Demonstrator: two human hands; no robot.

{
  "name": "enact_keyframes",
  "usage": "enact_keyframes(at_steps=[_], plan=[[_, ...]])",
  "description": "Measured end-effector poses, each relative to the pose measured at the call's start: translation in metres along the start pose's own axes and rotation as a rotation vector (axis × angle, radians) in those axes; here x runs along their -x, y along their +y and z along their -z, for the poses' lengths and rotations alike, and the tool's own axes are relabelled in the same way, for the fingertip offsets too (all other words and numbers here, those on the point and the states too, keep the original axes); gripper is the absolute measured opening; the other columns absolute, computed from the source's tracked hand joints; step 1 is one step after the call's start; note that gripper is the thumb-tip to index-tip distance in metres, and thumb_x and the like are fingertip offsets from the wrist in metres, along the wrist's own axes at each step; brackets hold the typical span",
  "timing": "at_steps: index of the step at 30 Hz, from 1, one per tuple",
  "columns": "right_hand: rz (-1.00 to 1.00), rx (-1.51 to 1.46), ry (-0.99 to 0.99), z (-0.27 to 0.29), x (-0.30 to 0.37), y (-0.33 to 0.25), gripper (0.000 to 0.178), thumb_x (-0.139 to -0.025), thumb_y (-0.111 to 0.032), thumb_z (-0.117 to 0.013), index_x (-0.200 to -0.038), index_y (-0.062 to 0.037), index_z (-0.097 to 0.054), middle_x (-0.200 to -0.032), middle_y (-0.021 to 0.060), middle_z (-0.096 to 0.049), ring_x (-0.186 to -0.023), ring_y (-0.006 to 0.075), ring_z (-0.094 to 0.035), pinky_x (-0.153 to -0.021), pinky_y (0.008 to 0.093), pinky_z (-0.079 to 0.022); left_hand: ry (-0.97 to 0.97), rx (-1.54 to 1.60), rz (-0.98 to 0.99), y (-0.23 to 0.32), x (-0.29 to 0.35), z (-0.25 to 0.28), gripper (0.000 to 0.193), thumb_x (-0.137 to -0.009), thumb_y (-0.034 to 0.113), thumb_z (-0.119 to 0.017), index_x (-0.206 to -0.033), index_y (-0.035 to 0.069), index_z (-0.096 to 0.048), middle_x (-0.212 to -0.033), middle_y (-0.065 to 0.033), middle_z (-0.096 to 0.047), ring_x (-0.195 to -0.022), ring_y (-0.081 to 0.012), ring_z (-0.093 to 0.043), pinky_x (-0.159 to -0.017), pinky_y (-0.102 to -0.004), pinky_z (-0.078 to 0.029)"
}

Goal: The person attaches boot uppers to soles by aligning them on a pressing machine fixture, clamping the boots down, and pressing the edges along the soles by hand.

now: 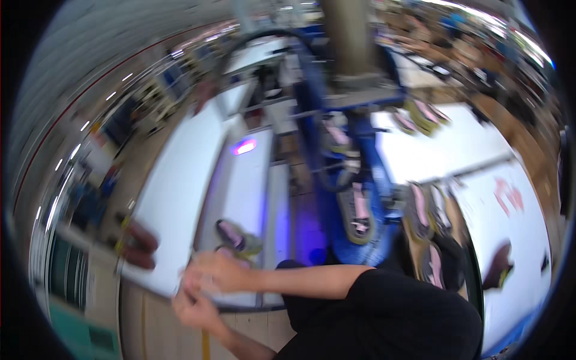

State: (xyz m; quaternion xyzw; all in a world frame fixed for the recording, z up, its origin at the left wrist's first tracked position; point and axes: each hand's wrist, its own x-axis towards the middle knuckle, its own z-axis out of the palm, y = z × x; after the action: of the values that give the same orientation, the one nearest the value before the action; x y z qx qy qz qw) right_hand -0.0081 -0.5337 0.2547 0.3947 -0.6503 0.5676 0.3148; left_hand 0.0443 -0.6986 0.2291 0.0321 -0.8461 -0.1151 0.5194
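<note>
My left hand (197, 309) and my right hand (219, 273) come together at the lower left, over the near end of a white work table. Their fingers are closed and meet at the tips; anything between them is too blurred to make out. Just beyond my right hand lie an olive, grey and pink shoe (233, 235) and a second similar shoe (235, 255), partly hidden by that hand. A pair of dark red shoes (139, 245) rests on the table's left edge.
A blue machine (384, 231) with a thick column (349, 42) stands in the middle, holding a grey and pink shoe (359, 213). Several more shoes (418, 210) lie to the right. A dark red shoe (499, 265) sits on the right-hand white table (510, 234). A purple light (245, 146) glows ahead.
</note>
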Motion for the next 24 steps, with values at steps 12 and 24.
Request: enact_keyframes(at_steps=[12, 24], plan=[[0.097, 0.826, 0.481, 0.294, 0.180, -0.167, 0.030, -0.101, -0.032, -0.067, -0.109, -0.0047, -0.075, -0.088, 0.0055, -0.074, -0.066, 0.0231, -0.067, -0.058, 0.0373, -0.051, -0.113, 0.712, -0.370, 0.162, 0.036, -0.025, 0.026, -0.105, 0.015, -0.061, -0.105, -0.007, -0.076, -0.103, -0.0259, -0.073, -0.092, -0.0361, -0.071, -0.083, -0.0449, -0.057], [-0.166, 2.149, 2.031, 0.379, 0.513, -0.315, 0.041, -0.105, -0.015, -0.060, -0.142, 0.0015, -0.055, -0.139, 0.0149, -0.063, -0.127, 0.0256, -0.060, -0.110, 0.0358, -0.044, -1.123, 1.175, -0.466, 0.269, 0.178, -0.116, 0.080, -0.099, 0.041, -0.066, -0.157, -0.003, -0.033, -0.159, -0.0284, -0.038, -0.149, -0.0433, -0.036, -0.122, -0.0510, -0.028]])
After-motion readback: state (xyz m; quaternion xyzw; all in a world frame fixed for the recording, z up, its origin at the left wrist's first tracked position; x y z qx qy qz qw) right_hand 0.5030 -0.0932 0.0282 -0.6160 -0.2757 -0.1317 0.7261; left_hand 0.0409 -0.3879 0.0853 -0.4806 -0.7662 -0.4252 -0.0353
